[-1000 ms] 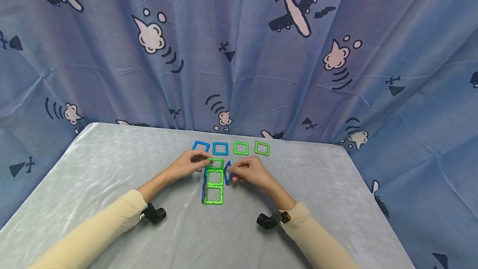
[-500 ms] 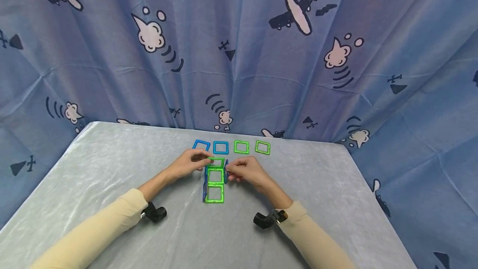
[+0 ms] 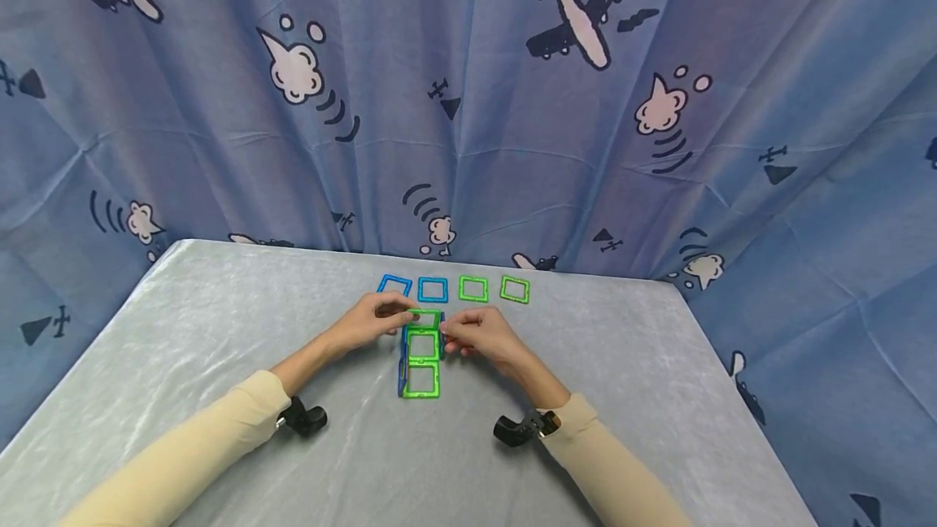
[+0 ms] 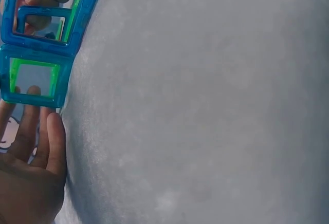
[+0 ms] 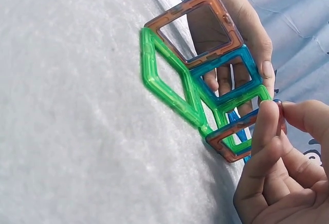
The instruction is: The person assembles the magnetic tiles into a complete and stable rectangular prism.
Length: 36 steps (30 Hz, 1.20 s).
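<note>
Green magnetic tiles (image 3: 421,380) lie flat in a line, and another green magnetic tile (image 3: 424,311) stands at the far end. Two blue magnetic tiles (image 4: 36,100) stand along the left side. My left hand (image 3: 369,317) is at the far left corner, thumb and forefinger at the standing green tile, other fingers behind the blue one. My right hand (image 3: 479,333) pinches a blue magnetic tile upright against the right side of the middle green one. In the right wrist view this pinched tile (image 5: 226,154) looks orange-brown, and my fingers cover part of it.
Behind the build, a row of loose tiles lies flat: two blue tiles (image 3: 433,290) and two green tiles (image 3: 472,289). A grey cloth covers the table (image 3: 220,307). A patterned blue curtain (image 3: 468,104) hangs beyond the far edge.
My right hand has moved slightly left, turning the blue tile from tilted to upright and bringing it against the green tiles. My left hand has stayed at the far corner.
</note>
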Tool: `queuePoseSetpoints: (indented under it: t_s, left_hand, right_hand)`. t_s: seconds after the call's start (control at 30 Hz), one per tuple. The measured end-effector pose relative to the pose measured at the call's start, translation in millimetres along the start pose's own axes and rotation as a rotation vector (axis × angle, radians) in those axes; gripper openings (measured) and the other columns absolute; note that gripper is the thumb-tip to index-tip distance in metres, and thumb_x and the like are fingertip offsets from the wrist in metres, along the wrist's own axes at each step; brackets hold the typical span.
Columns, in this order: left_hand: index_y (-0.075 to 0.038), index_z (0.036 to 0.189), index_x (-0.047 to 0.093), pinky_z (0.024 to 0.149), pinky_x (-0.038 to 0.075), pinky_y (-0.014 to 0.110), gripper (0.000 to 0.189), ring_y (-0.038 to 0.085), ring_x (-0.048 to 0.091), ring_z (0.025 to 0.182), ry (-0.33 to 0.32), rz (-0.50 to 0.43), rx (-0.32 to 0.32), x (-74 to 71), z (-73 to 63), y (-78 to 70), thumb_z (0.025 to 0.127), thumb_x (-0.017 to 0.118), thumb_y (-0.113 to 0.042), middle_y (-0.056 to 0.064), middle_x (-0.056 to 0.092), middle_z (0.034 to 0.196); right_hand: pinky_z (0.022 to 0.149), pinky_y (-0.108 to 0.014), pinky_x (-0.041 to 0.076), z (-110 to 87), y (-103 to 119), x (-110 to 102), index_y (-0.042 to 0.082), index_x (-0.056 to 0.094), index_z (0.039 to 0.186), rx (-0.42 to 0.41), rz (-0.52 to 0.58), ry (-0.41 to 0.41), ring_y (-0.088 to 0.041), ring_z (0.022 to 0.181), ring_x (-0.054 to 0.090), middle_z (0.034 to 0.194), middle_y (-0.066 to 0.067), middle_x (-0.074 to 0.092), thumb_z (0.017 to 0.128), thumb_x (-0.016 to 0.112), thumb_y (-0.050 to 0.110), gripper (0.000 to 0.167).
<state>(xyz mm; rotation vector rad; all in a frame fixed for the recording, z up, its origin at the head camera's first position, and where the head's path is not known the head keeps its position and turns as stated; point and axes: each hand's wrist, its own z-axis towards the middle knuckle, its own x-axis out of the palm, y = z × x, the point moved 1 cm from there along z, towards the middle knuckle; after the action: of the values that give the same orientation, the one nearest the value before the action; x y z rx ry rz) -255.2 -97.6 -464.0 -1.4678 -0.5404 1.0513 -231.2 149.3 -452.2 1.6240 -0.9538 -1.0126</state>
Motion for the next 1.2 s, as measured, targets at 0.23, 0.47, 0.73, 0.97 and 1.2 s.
queuePoseSetpoints:
  t_s: [0.23, 0.47, 0.73, 0.97, 1.2]
  left_hand:
    - [-0.002, 0.125, 0.069, 0.082, 0.057, 0.044, 0.027, 0.026, 0.066, 0.106, -0.004, 0.0, -0.005, 0.7, -1.1, -1.6, 0.104, 0.063, -0.018, 0.012, 0.069, 0.118]
    - [-0.001, 0.126, 0.068, 0.082, 0.056, 0.044, 0.029, 0.028, 0.066, 0.108, 0.008, 0.0, 0.003, -0.4, -1.2, -0.2, 0.105, 0.061, -0.019, 0.015, 0.069, 0.119]
    - [-0.001, 0.126, 0.068, 0.082, 0.056, 0.042, 0.028, 0.027, 0.065, 0.108, 0.007, -0.001, -0.009, -1.1, -1.3, 1.4, 0.105, 0.061, -0.018, 0.016, 0.069, 0.119]
    - [-0.001, 0.128, 0.067, 0.083, 0.056, 0.043, 0.03, 0.029, 0.065, 0.109, 0.017, 0.002, 0.006, -1.0, -1.8, 1.7, 0.106, 0.06, -0.019, 0.015, 0.069, 0.12]
    - [0.0, 0.13, 0.066, 0.084, 0.056, 0.044, 0.032, 0.03, 0.064, 0.11, 0.017, -0.003, 0.009, -1.1, -3.3, 1.8, 0.106, 0.059, -0.02, 0.014, 0.069, 0.12]
  right_hand:
    - [0.058, -0.025, 0.051, 0.3, -2, 0, -0.003, 0.076, 0.1, -0.002, 0.015, 0.004, -0.015, 0.066, 0.067, 0.077, -0.011, 0.072, 0.096, 0.074, 0.017, 0.021]
    - [0.061, -0.025, 0.052, 0.3, -4, -3, -0.005, 0.075, 0.104, -0.008, 0.039, 0.03, -0.015, 0.07, 0.066, 0.081, -0.01, 0.071, 0.096, 0.074, 0.018, 0.024]
    - [0.062, -0.025, 0.053, -3.2, -6, -14, -0.005, 0.071, 0.107, 0.003, 0.084, 0.046, -0.015, 0.071, 0.065, 0.081, -0.009, 0.071, 0.096, 0.073, 0.015, 0.022]
    - [0.064, -0.026, 0.052, -7.9, -8, -32, -0.016, 0.062, 0.117, -0.038, 0.096, 0.054, -0.015, 0.075, 0.066, 0.088, -0.01, 0.07, 0.098, 0.07, 0.01, 0.033]
    - [0.066, -0.027, 0.053, -11.8, -11, -54, -0.018, 0.06, 0.118, -0.075, 0.05, 0.039, -0.016, 0.078, 0.065, 0.091, -0.014, 0.069, 0.097, 0.071, 0.009, 0.035]
